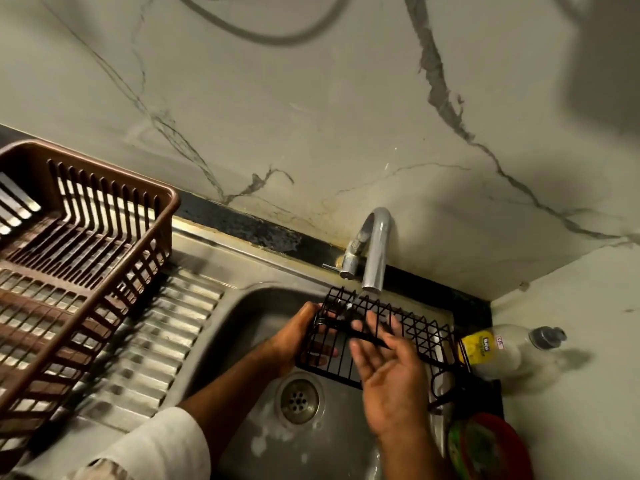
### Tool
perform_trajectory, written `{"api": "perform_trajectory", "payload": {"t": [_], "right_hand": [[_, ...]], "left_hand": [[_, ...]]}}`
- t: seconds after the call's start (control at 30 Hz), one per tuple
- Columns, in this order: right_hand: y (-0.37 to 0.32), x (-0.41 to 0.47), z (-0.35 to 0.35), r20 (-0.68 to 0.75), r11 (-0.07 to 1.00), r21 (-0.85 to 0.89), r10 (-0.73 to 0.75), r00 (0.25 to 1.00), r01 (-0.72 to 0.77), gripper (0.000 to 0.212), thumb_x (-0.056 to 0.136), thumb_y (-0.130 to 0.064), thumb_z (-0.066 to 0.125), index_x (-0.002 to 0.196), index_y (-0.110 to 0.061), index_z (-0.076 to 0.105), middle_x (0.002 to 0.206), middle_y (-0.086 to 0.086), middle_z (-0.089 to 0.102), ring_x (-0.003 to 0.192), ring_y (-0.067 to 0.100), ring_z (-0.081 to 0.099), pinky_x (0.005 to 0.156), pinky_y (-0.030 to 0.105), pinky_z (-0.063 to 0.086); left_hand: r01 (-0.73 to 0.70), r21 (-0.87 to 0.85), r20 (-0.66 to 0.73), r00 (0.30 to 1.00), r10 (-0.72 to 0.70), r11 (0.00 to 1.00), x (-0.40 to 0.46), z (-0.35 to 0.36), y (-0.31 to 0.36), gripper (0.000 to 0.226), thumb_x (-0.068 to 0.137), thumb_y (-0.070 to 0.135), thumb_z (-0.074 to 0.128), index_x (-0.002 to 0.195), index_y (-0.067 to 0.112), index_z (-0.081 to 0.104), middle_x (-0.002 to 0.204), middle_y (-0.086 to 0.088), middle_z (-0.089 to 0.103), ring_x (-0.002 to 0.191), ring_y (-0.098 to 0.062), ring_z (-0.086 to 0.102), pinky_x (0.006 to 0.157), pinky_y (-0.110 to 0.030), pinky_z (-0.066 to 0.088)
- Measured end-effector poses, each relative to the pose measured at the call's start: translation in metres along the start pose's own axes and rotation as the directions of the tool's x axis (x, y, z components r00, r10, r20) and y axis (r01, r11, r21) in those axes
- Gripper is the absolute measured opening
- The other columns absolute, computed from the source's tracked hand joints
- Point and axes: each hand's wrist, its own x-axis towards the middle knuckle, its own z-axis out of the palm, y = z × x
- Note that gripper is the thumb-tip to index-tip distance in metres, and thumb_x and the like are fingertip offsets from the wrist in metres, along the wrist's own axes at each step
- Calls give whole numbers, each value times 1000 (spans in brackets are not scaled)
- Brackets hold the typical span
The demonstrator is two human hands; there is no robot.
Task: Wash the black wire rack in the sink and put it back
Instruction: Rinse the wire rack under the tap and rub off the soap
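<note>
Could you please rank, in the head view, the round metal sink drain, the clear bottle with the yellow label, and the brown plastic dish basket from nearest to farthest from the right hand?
From the right hand:
1. Round metal sink drain, just to its left in the basin.
2. Clear bottle with the yellow label, to its right on the counter.
3. Brown plastic dish basket, far left on the drainboard.

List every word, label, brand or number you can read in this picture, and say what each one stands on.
No text can be read.
Yellow label on the plastic bottle: dark print, too blurred to read.
Small white sticker on the same bottle: reddish marks, too small to read.
</note>
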Motion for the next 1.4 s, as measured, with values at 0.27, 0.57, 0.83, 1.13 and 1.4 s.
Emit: {"api": "perform_trajectory", "payload": {"t": [0.27,0.57,0.83,1.13,1.4], "right_hand": [[7,2,7,197,981,166,62,978,-96,52,84,-8,49,135,-5,56,127,18,68,113,34,68,79,37,62],[2,7,-2,269,968,227,46,962,-109,49,92,-1,35,137,-2,52,132,23,63,120,38,64,95,45,55],[3,6,-1,270,949,300,18,963,-102,56,89,3,28,138,-3,53,135,18,63,126,29,61,88,39,60],[9,12,10,173,974,228,-33,984,-8,40,98,-3,46,136,-7,57,132,12,66,117,21,67,76,31,61],[5,17,19,168,974,215,-114,979,76,42,99,-10,47,140,-13,54,132,6,67,121,18,64,100,40,52]], "left_hand": [[30,72,96,995,-37,997,11,14,10,63,106,56,24,89,28,78,85,0,78,79,-20,66,71,-33,49],[-193,187,92,980,179,963,-9,26,27,41,109,41,33,111,29,73,111,1,78,114,-22,69,104,-42,54],[-532,362,170,845,507,766,-52,51,38,35,108,19,50,141,10,51,107,7,67,97,3,68,81,-14,53],[-376,350,71,924,376,858,-25,58,68,17,102,19,62,104,3,68,76,-2,68,69,-16,65,64,-28,54],[-372,124,173,921,349,920,-22,75,67,28,106,23,53,130,14,65,101,-12,71,84,-15,72,75,-27,59]]}}
